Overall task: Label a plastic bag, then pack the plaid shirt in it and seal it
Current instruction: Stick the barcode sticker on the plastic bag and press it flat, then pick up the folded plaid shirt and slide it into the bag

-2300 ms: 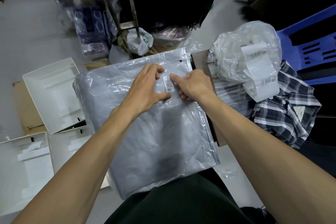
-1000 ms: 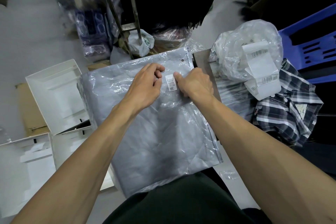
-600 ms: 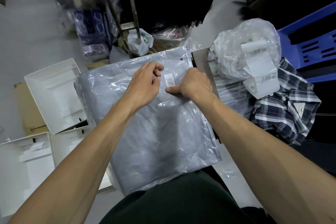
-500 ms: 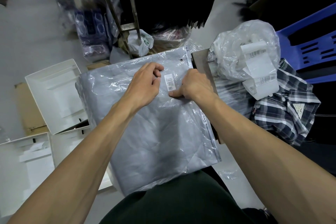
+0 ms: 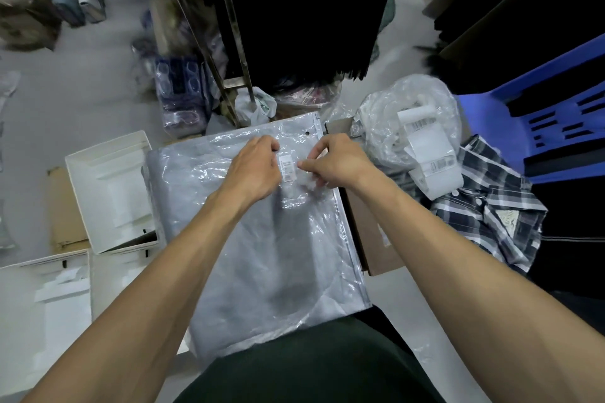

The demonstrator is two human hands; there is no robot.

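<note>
A clear zip plastic bag [image 5: 278, 255] lies flat across my lap, with grey material inside. A small white barcode label [image 5: 287, 168] sits on its upper part. My left hand [image 5: 253, 170] rests on the bag just left of the label, fingers curled, holding the bag down. My right hand [image 5: 340, 162] is just right of the label, thumb and forefinger pinched at its right edge. The plaid shirt [image 5: 491, 209] lies crumpled at the right, apart from both hands.
A crumpled clear bag holding strips of labels [image 5: 422, 141] lies beside the shirt, over a brown cardboard box [image 5: 376, 239]. White open boxes [image 5: 111, 193] stand at the left, a blue plastic chair [image 5: 540, 114] at the right, and a metal rack [image 5: 229, 42] ahead.
My right fingertips moved from under the label up to its right edge. My left hand stayed beside the label. The bag has not shifted.
</note>
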